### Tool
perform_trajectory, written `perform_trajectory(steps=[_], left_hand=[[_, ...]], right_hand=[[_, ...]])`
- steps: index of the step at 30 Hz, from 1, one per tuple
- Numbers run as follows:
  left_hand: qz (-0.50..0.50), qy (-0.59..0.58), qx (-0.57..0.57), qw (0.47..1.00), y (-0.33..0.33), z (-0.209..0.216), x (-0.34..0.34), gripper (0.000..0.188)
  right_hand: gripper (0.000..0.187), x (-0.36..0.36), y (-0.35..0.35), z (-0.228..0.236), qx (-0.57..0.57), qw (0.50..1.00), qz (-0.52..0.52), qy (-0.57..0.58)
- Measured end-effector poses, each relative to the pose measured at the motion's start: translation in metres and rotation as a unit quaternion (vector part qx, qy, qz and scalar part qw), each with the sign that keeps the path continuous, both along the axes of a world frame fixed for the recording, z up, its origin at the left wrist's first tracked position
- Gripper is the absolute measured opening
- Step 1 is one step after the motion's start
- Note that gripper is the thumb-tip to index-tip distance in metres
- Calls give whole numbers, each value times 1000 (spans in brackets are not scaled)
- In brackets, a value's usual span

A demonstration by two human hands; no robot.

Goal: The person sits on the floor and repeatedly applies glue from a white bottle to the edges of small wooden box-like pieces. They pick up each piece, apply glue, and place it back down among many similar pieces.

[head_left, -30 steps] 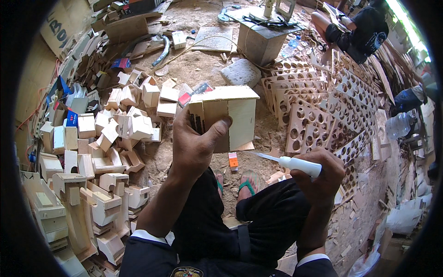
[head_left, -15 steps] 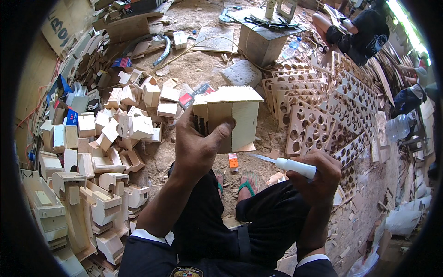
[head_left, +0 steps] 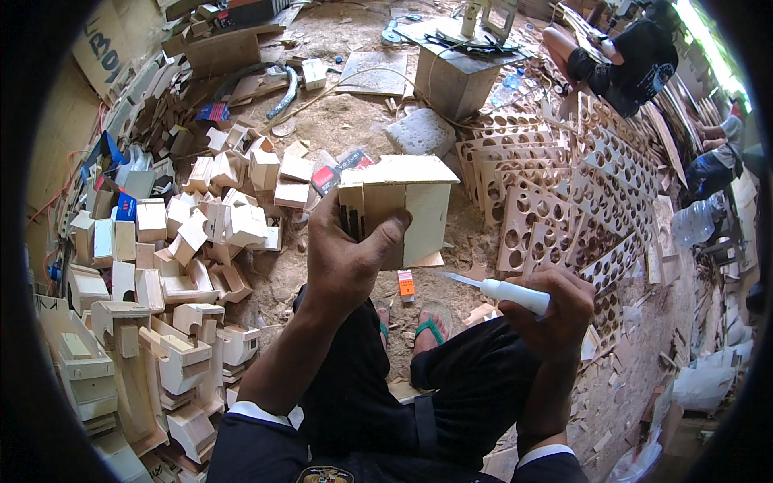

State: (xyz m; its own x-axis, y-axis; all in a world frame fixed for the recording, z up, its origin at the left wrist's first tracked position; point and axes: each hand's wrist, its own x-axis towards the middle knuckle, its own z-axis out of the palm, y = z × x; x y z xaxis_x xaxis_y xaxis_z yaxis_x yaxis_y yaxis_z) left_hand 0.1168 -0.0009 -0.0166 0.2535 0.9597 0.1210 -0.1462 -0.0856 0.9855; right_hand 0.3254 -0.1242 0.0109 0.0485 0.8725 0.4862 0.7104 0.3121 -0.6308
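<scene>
My left hand (head_left: 350, 253) is closed around a small pale plywood box (head_left: 425, 216), held up in front of me. Its thumb presses the near face, and the other fingers are hidden behind the wood. A wider flat panel forms the top of the box. In my right hand (head_left: 555, 310) is a white squeeze bottle (head_left: 519, 296), like a glue bottle, with a long thin nozzle. The nozzle points left, just below the box's lower right corner and apart from it. On the ground beneath lies a small orange and white carton (head_left: 406, 286).
Many similar wooden boxes (head_left: 241, 221) are heaped on my left. To the right lean plywood sheets with round holes (head_left: 539, 229). A pale stone block (head_left: 420, 131) and a metal stand (head_left: 463, 76) are farther off. Another person (head_left: 636, 60) crouches at the far right.
The box and both hands hold nearly the same pose, with the box a touch lower in view. The ground scene shifts slightly. At the far right a person's arm has moved a little.
</scene>
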Motion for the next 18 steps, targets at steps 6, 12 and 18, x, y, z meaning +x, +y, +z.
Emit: perform_trajectory(steps=[6, 12, 18], left_hand=[[5, 20, 44, 999, -3, 2, 1, 30], [-3, 23, 88, 996, -4, 3, 3, 31], [-22, 9, 109, 994, -5, 2, 5, 31]], right_hand=[[20, 1, -1, 0, -3, 1000, 3, 15], [19, 1, -2, -1, -4, 1000, -2, 24], [19, 0, -1, 0, -3, 1000, 6, 17]])
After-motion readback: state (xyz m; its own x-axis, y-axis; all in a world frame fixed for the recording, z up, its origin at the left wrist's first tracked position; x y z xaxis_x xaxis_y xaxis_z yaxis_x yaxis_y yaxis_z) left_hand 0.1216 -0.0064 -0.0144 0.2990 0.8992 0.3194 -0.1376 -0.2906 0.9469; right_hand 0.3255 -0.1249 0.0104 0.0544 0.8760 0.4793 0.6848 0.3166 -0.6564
